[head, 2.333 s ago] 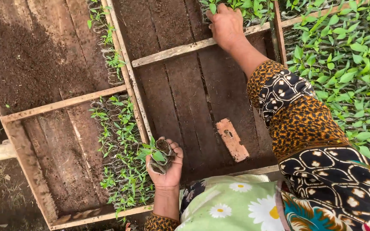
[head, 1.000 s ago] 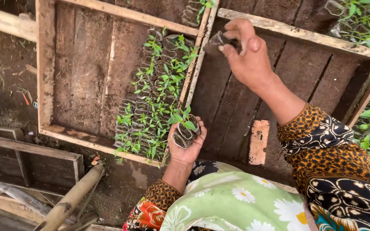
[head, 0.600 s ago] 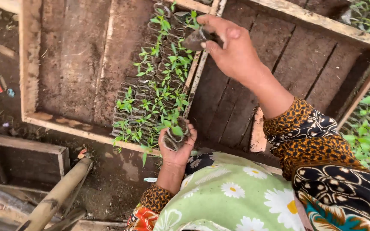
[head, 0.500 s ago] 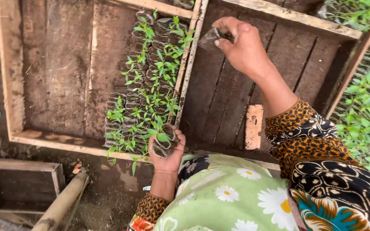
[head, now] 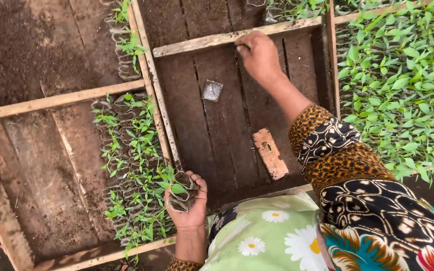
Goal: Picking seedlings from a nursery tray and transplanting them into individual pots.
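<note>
My left hand (head: 189, 203) is near the bottom, palm up, shut on a small cluster of seedling pots (head: 181, 189) with soil and green leaves. It hovers beside the row of potted seedlings (head: 131, 165) along the right side of the left wooden crate (head: 51, 102). My right hand (head: 258, 54) reaches far forward and rests at the far wooden slat (head: 202, 44) of the middle crate. Its fingers curl downward and their tips are hidden. A small flattened clear plastic pot (head: 212, 90) lies on the crate floor to the left of that hand.
A reddish brick piece (head: 270, 153) lies on the middle crate's boards. A dense bed of green seedlings (head: 403, 85) fills the right side. More seedlings (head: 297, 9) stand beyond the far slat. Dark soil (head: 31, 45) covers the upper left. My flowered clothing (head: 277, 236) is at the bottom.
The view swung right. My right hand, which held a small pot over the seedling row, has moved to the far slat, and a clear pot lies on the boards. My left hand keeps its seedlings.
</note>
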